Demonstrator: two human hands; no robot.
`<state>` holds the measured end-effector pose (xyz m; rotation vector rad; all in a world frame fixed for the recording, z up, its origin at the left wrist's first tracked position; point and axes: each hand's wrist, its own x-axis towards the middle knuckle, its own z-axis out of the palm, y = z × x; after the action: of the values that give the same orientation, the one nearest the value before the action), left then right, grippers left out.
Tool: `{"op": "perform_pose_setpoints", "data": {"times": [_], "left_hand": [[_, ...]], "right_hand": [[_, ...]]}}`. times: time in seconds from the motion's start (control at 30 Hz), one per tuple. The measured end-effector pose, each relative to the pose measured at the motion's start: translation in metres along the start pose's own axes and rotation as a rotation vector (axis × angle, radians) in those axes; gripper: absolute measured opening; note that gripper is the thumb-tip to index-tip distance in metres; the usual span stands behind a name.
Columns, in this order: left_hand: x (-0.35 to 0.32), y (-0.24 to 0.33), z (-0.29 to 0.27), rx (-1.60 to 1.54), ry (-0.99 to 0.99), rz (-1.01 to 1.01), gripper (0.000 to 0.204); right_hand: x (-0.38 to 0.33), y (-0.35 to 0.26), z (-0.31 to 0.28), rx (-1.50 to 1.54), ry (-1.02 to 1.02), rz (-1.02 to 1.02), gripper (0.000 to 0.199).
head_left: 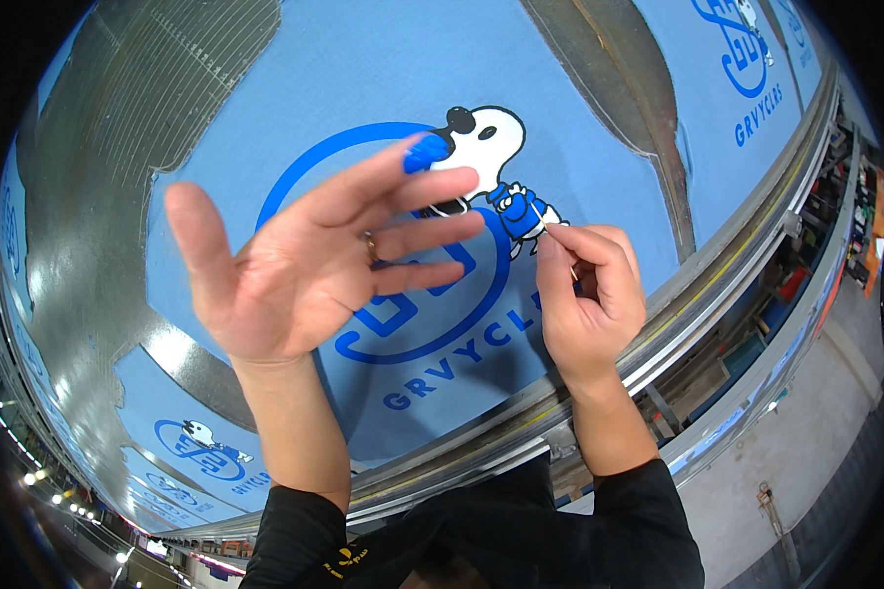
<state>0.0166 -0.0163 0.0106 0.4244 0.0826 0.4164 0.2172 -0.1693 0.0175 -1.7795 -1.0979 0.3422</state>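
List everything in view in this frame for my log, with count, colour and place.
Blue fabric panels: at least four, light blue, centre, lower left and upper right
Cartoon dog prints: several, white, black and blue, on the panels
Table surface: one, grey, shiny, between panels
Metal rail: one, silver, along the near edge
Thin stick: one, pale, in the right fingers
Lights: several, white, lower left
Floor: one, pale grey, lower right
Blue fingertip covering: one, blue, left hand; cover or ink unclear
Ring: one, gold-toned, left hand
Sleeves: two, black, bottom
Left hand: one, bare, open, left of centre
Right hand: one, bare, pinching, right of centre
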Motion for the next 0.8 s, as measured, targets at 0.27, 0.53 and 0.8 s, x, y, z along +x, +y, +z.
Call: {"op": "perform_pose_setpoints", "data": {"times": [0.27, 0.53, 0.8], "left_hand": [[0.001, -0.022, 0.011, -0.037, 0.064, -0.144, 0.129], [0.002, -0.026, 0.012, -0.048, 0.063, -0.159, 0.13], [0.003, -0.027, 0.013, -0.047, 0.061, -0.177, 0.132]], "right_hand": [[-0.007, -0.007, -0.001, -0.028, -0.042, -0.136, 0.019], [-0.005, -0.009, 0.002, -0.063, -0.049, -0.17, 0.02], [-0.002, -0.008, 0.003, -0.057, -0.048, -0.168, 0.02]]}}
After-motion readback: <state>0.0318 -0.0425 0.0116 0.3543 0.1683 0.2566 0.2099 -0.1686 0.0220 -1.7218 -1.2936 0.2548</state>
